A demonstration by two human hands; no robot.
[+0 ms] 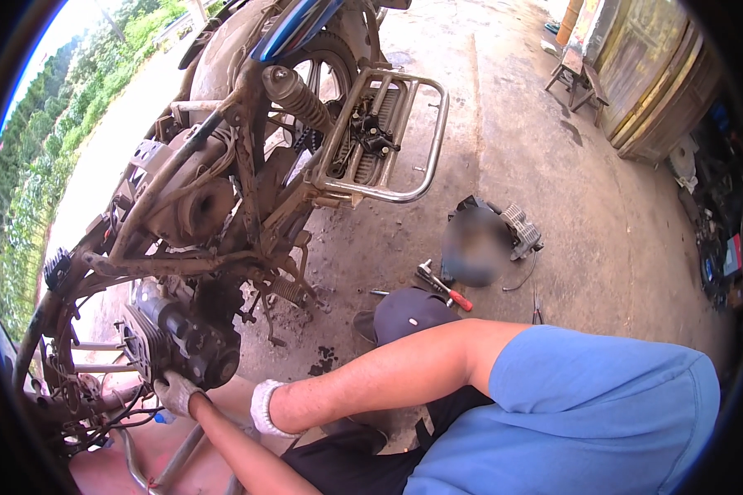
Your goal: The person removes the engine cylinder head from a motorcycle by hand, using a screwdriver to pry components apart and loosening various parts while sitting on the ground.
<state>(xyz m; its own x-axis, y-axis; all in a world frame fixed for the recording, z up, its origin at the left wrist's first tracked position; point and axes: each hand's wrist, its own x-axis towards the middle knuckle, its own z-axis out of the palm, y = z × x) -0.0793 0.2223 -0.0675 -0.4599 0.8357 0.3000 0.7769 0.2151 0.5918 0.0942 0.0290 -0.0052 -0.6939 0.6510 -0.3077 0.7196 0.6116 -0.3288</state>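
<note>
A dirty motorcycle frame (173, 262) fills the left side, stripped of its covers. Low in it sits a dark engine (194, 334) with a finned face at its left end. My left hand (176, 394), in a pale work glove, is closed at the lower edge of that engine, its fingertips partly hidden behind it. My right forearm reaches across toward the engine and ends in a white knitted glove cuff (271, 408). Beyond that cuff, my right hand's (241, 398) fingers cannot be made out. Several cables and tubes (99, 425) hang left of my left hand.
On the concrete lie a red-handled ratchet wrench (444, 286), a finned metal engine part (520, 231) beside a blurred patch, and a slim dark tool (538, 313). Small black parts (373, 136) rest on the metal rack (425, 186). A wooden stool (579, 78) stands far right.
</note>
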